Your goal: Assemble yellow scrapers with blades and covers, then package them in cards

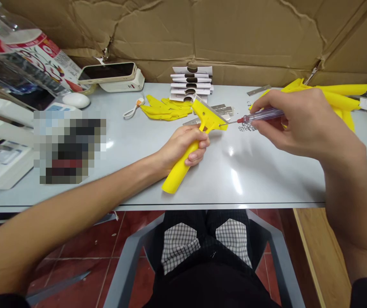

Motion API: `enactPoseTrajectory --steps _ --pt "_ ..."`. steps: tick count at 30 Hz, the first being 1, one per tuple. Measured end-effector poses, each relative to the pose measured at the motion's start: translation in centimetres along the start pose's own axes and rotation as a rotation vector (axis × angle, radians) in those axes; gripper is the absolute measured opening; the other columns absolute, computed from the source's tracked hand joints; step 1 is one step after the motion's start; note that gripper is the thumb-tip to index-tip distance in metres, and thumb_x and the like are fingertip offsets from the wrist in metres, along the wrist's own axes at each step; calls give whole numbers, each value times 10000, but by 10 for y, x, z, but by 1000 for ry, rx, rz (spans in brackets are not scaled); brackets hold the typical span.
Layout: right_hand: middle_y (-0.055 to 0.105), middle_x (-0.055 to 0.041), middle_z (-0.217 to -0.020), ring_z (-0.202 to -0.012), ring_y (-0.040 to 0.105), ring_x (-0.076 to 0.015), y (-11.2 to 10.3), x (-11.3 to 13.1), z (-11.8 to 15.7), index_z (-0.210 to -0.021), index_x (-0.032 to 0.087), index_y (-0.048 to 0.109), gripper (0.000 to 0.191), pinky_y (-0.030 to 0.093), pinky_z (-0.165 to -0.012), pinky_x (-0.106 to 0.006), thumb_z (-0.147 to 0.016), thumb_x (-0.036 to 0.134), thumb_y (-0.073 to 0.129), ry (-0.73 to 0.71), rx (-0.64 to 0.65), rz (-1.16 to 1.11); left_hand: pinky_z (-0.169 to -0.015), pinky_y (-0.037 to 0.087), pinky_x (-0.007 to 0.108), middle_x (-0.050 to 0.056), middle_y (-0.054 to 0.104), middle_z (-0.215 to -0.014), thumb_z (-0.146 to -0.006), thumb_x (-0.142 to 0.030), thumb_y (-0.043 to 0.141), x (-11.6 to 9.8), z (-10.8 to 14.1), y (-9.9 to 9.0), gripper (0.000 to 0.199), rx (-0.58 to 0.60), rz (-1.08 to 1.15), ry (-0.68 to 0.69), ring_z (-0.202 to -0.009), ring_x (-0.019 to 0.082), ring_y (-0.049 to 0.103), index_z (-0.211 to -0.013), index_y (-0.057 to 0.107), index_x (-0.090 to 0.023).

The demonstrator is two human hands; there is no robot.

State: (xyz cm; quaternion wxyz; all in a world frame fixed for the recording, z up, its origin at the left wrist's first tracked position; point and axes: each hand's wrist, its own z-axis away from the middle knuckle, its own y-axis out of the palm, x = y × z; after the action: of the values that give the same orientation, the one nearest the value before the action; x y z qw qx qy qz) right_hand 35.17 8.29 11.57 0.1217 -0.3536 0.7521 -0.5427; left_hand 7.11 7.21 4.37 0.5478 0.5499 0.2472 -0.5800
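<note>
My left hand [188, 145] is wrapped round the handle of a yellow scraper [177, 174], its wide head tilted up and to the right. In my right hand [305, 122] is a screwdriver [265, 114] with a clear handle and a red collar. Its thin shaft reaches left to the right end of the scraper head, where the tip seems to meet a small screw. Small metal nuts [246, 127] lie in a heap below the screwdriver. Behind the scraper are flat metal blades [223, 110] and a pile of yellow plastic pieces [164, 108].
A stack of white blade packets [191, 83] stands at the back against the cardboard [250, 38]. More yellow scraper handles [347, 90] lie at the right. On the left are a phone [109, 72], a white mouse [76, 100] and a large bottle [46, 55].
</note>
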Motion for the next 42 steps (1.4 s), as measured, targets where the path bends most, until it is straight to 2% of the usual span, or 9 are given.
enactPoseTrajectory --steps 6,15,20,22,24,28,33,38,42 --pt "755 -25 -764 -693 724 -296 8 -3 -2 -1037 288 787 126 498 -698 -456 -1012 378 703 -6 -57 9 -317 307 166 -65 583 -631 -813 -210 734 1 0 1 234 1 17 21 -340 33 357 -859 505 -231" --pt "582 11 -569 -533 456 -196 3 5 -6 -863 269 782 235 387 -647 -420 -1036 416 720 58 9 -39 -311 304 173 -72 602 -644 -818 -189 730 -1 3 3 218 -16 5 31 -327 34 374 -904 532 -224" --pt "557 -15 -563 -547 415 -198 0 4 -8 -787 255 751 391 390 -651 -431 -1099 452 619 142 123 41 -311 305 176 -71 604 -631 -815 -182 730 -2 3 5 218 -18 -11 23 -324 41 395 -912 539 -220" --pt "624 -42 -600 -571 479 -211 1 1 -9 -851 228 809 377 425 -678 -437 -1092 450 622 155 174 74 -307 313 182 -70 608 -630 -806 -196 748 -3 3 6 238 -20 -25 24 -325 48 406 -931 546 -218" --pt "713 -61 -678 -632 574 -232 1 -4 -9 -1063 196 885 327 454 -713 -433 -1072 401 630 145 211 95 -305 332 191 -58 632 -649 -801 -217 768 -4 3 8 265 -14 -47 35 -334 63 443 -964 559 -212" --pt "803 -56 -822 -731 666 -247 6 -11 -9 -1395 251 856 423 462 -746 -411 -1071 332 597 72 348 86 -340 438 227 11 728 -742 -822 -245 768 -2 0 8 279 -3 -51 64 -403 120 584 -979 539 -212" --pt "802 -36 -829 -740 688 -261 10 -25 -11 -1374 309 820 384 483 -762 -428 -1108 329 543 64 421 27 -491 593 275 63 755 -868 -892 -173 685 -2 -3 6 145 -26 0 62 -560 161 720 -957 556 -188" --pt "799 -51 -835 -803 732 -261 1 -45 -13 -1344 248 766 299 503 -790 -424 -1101 249 590 201 341 -43 -477 556 253 60 733 -901 -938 -140 631 -5 -3 6 39 -45 12 43 -553 133 691 -961 607 -162" --pt "826 -120 -1013 -881 699 -238 -1 -61 -13 -1281 173 774 246 468 -812 -419 -1090 242 635 301 260 69 -447 515 255 69 742 -862 -938 -153 636 -5 -3 5 82 -52 25 19 -532 140 665 -1015 609 -161"
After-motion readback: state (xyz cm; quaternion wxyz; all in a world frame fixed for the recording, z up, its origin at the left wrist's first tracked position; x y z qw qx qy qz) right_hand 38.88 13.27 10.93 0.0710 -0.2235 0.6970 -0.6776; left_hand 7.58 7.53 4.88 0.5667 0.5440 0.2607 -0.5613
